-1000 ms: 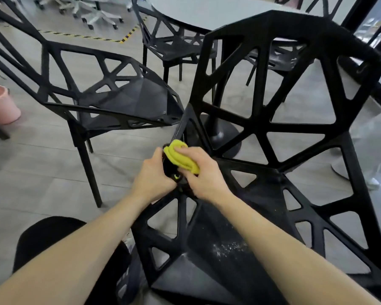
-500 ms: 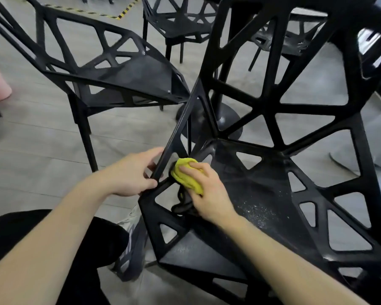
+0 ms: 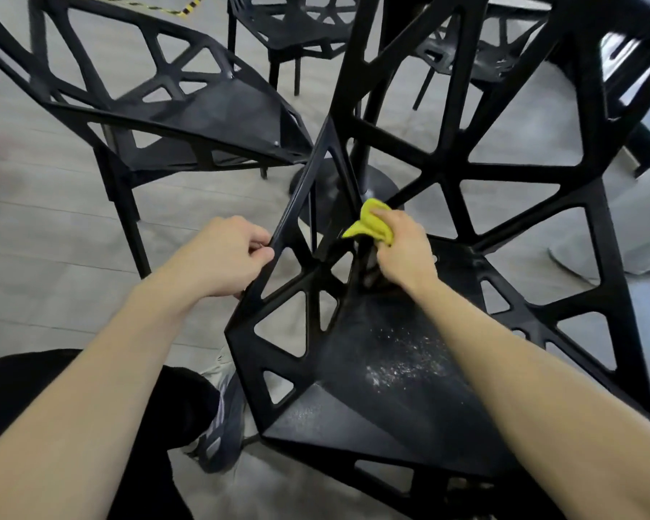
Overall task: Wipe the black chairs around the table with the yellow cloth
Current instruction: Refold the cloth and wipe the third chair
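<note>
While the left hand [image 3: 226, 255] curls its fingers round the slanted side strut of the nearest chair [image 3: 391, 369] at centre frame and steadies it, the right hand [image 3: 402, 249] is bunched tight round the yellow cloth [image 3: 368, 223], pressing it into the junction where the seat meets the backrest struts, just right of centre. That's the head view, the only one on offer, looking steeply down over both forearms.

Now, progress. On the seat of this chair, in the lower middle of the frame, there's a scatter of pale specks and dust [image 3: 402, 362] sitting well clear of the cloth, so by the look of it the seat pan isn't finished. The cloth is working the inner corner, and the wide lattice backrest rising to the upper right shows no sign either way.

Over in the upper left stands a second chair [image 3: 203, 106], and a third chair [image 3: 297, 28] sits at the top centre, with another partly visible at the upper right under the table's edge. Whether those have been wiped, I cannot tell. My read: somewhere mid-task, with this seat's dusty patch at least left to do.
</note>
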`<control>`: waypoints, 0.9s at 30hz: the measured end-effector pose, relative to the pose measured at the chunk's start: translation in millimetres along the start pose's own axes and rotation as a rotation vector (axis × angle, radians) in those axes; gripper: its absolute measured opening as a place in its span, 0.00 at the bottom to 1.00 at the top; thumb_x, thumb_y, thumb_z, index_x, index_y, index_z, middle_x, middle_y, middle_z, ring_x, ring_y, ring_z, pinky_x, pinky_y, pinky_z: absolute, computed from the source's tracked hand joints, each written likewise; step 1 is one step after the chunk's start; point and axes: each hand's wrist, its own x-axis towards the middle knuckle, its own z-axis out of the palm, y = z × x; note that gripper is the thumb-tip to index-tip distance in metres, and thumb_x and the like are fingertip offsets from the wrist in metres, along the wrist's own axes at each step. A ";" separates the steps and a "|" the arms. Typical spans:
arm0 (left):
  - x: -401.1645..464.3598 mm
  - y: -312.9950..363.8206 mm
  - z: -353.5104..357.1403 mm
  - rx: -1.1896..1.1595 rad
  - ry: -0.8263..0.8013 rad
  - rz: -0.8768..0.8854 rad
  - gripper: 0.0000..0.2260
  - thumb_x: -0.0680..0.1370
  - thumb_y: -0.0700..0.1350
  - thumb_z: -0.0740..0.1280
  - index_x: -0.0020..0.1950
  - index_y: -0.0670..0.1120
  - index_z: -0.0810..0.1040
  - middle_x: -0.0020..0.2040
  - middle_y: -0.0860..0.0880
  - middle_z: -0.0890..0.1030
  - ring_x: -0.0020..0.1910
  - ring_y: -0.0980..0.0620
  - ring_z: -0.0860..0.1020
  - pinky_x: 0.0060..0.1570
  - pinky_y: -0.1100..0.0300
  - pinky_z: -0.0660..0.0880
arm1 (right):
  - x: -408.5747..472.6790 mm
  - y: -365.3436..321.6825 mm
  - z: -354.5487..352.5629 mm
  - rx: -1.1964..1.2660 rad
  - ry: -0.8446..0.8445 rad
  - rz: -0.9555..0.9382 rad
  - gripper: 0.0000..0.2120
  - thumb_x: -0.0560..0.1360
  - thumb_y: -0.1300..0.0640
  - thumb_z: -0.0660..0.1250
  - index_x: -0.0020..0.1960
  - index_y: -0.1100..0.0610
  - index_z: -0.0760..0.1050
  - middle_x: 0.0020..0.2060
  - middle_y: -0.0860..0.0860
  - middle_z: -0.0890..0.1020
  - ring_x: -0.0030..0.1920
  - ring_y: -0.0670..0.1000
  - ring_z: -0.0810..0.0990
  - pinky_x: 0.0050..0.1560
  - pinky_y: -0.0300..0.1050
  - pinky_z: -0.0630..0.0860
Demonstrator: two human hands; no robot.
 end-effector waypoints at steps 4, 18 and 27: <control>5.1 -1.0 -2.3 -0.007 -0.043 -0.027 0.11 0.86 0.43 0.64 0.51 0.42 0.85 0.44 0.44 0.89 0.34 0.47 0.88 0.47 0.47 0.86 | -6.3 -36.4 20.3 -0.060 -0.077 0.110 0.31 0.71 0.61 0.68 0.75 0.51 0.76 0.68 0.58 0.77 0.66 0.65 0.76 0.69 0.53 0.71; 2.8 2.7 -6.9 0.010 -0.028 -0.021 0.11 0.86 0.42 0.66 0.50 0.36 0.80 0.53 0.34 0.86 0.27 0.52 0.85 0.41 0.59 0.84 | -57.7 -61.6 25.3 -0.026 -0.208 -0.182 0.35 0.69 0.67 0.66 0.75 0.51 0.76 0.74 0.51 0.74 0.65 0.61 0.74 0.71 0.52 0.72; 0.5 -3.8 -2.4 -0.045 -0.006 -0.020 0.11 0.86 0.42 0.65 0.55 0.37 0.84 0.48 0.43 0.89 0.31 0.51 0.87 0.46 0.48 0.87 | -39.2 -55.6 24.4 0.111 -0.088 -0.069 0.24 0.79 0.46 0.70 0.73 0.51 0.79 0.72 0.53 0.76 0.72 0.55 0.73 0.77 0.48 0.65</control>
